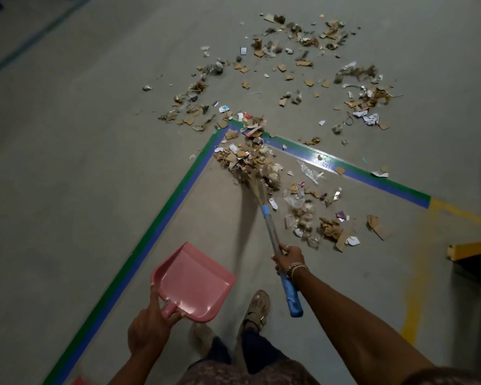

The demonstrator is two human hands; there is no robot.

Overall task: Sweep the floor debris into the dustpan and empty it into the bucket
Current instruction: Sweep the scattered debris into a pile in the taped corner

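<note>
Left hand (150, 329): fingers curled round handle of pink dustpan (193, 284), held above floor (67, 162). Right hand (289, 259): fingers wrapped round broom (272, 237) shaft; bristles in debris (250, 162) pile at taped corner (178, 195). Further debris scattered beyond.

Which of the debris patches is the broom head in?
The dense pile just inside the green-and-blue tape corner; the broom has its bristles in it. The spread beyond the tape and the patch right of the handle lie apart.

Right hand (289, 259) gripping broom (272, 234), left hand (150, 329) holding dustpan (195, 282)
</note>
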